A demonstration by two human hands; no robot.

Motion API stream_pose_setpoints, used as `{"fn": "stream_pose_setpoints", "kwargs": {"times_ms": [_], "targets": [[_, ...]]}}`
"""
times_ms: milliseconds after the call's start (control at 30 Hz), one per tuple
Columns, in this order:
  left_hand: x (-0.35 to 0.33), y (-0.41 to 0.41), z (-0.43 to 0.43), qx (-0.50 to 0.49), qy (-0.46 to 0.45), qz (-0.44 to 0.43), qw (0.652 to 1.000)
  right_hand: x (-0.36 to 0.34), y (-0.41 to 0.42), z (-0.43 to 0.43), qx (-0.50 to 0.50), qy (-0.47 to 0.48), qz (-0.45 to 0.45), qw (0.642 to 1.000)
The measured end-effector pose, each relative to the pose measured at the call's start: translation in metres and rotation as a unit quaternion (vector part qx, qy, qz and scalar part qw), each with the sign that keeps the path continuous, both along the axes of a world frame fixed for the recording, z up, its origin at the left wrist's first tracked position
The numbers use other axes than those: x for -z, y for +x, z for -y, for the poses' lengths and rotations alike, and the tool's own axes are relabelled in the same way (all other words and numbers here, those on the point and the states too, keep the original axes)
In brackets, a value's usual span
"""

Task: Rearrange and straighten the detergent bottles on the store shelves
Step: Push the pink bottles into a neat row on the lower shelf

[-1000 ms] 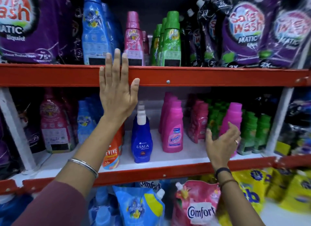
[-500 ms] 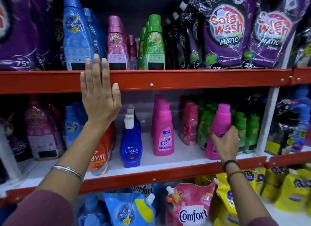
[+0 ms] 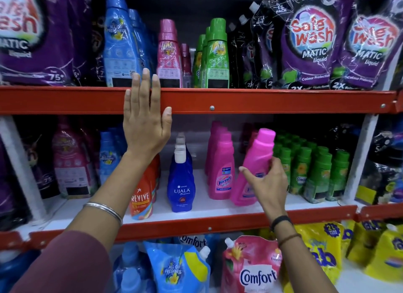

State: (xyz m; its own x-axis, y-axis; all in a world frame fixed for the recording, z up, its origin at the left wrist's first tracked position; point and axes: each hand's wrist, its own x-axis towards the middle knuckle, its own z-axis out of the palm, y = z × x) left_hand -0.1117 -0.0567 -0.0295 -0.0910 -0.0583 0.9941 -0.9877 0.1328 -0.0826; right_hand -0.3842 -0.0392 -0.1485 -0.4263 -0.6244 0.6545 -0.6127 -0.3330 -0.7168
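While the left hand [image 3: 145, 126] stays flat on the red shelf edge [image 3: 261, 100], the right hand [image 3: 267, 183], now clasping 1 pink bottle [image 3: 255, 168], has tilted it beside the Vanish row [image 3: 221, 161].

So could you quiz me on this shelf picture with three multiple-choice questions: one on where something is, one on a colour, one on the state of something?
1. Where does the left hand rest?
A. On a yellow pouch
B. Flat against the red edge of the upper shelf
C. Around the blue Ujala bottle

2. What colour is the bottle that the right hand grips?
A. Pink
B. Green
C. Orange

3. How does the gripped pink bottle stand?
A. Upright
B. Lying flat
C. Tilted, its cap leaning right

Answers:
1 B, the open palm and fingers lie over the red rail.
2 A, body and cap are both pink.
3 C, it slants beside the upright Vanish bottle.
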Motion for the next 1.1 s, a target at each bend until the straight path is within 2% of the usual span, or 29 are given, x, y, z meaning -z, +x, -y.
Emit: {"fn": "stream_pose_setpoints", "kwargs": {"times_ms": [133,333,900,1000,1100], "targets": [[0.0,0.004,0.0,-0.001,-0.001,0.009,1.0,0.004,0.034,0.004,-0.02,0.032,-0.025,0.999],[0.0,0.004,0.0,0.001,-0.008,0.009,1.0,0.015,0.059,0.016,0.002,0.078,-0.065,0.995],[0.002,0.0,-0.004,0.024,0.005,-0.012,1.0,0.016,0.071,0.017,0.06,0.124,-0.116,0.984],[0.01,-0.006,-0.011,0.048,0.029,-0.037,0.998,0.025,0.064,0.013,0.019,0.114,-0.078,0.99],[0.02,-0.019,-0.021,0.088,0.063,-0.06,0.992,0.034,0.051,0.012,-0.101,0.079,0.044,0.991]]}}
